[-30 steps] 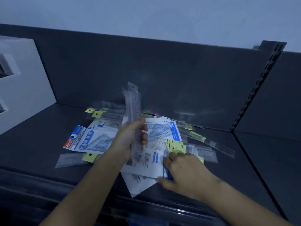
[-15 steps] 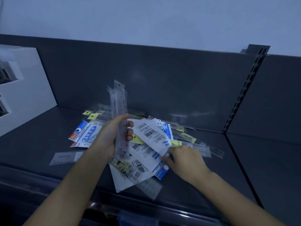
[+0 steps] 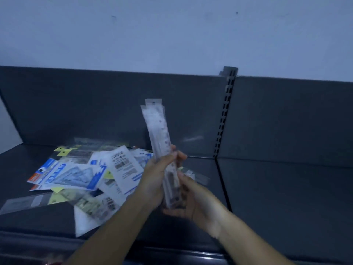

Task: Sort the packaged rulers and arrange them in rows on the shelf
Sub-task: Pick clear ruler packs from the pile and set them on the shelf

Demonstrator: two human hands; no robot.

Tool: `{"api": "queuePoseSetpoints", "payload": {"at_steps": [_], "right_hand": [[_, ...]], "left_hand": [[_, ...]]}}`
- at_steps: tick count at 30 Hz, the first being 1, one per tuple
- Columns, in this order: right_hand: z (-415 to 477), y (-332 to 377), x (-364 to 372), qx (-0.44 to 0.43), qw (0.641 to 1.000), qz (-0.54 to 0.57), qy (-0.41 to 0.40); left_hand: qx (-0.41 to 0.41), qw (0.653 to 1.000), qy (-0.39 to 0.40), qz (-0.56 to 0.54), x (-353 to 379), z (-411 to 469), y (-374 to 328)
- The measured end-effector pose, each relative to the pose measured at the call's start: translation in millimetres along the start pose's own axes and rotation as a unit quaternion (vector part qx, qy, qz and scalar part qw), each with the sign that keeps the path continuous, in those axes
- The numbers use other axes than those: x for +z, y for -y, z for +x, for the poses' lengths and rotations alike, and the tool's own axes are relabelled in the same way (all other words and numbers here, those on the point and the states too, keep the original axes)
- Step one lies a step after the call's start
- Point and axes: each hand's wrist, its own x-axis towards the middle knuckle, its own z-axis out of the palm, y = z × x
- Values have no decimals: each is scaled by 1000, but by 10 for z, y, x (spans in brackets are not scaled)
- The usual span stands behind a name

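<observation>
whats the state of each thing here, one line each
ruler bundle, upright, held in both hands
left hand, grips it mid-length
right hand, grips its lower end
pile, unsorted heap, left of hands
shelf, no rows yet

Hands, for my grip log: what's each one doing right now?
Left hand: grips the ruler bundle mid-length.
Right hand: holds the same bundle's lower end.

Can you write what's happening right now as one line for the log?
sorting | left hand grips ruler bundle nearly upright | right hand holds its lower end | pile lies unsorted on shelf
</observation>
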Motion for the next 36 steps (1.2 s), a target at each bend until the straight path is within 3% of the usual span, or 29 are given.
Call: {"api": "queuePoseSetpoints", "payload": {"at_steps": [4,9,14,19,26,32,34,36], "right_hand": [[-334,81,-401,-8,975,217,-39],[-825,271,-1010,-71,944,284,-150],[-1152,423,-1694,-82,942,216,-245],[-1198,618,-2214,-117,932,137,-316],[-1195,815,-2563,-119,928,59,-347],[-1205,1007,-2927,-90,908,-123,-390],[-1212,1107,-3117,-87,900,-163,-394],[-1248,1229,-3347,-75,896,-199,-391]], "left_hand": [[41,998,55,8,594,-48,365],[-26,991,99,81,1140,-113,806],[-149,983,28,98,1373,22,1022],[-167,975,-17,144,1375,300,1097],[-230,944,38,232,1441,618,1242],[-263,923,69,271,1580,717,1429],[-292,900,95,311,1669,743,1490],[-320,853,150,384,1800,767,1573]]}}
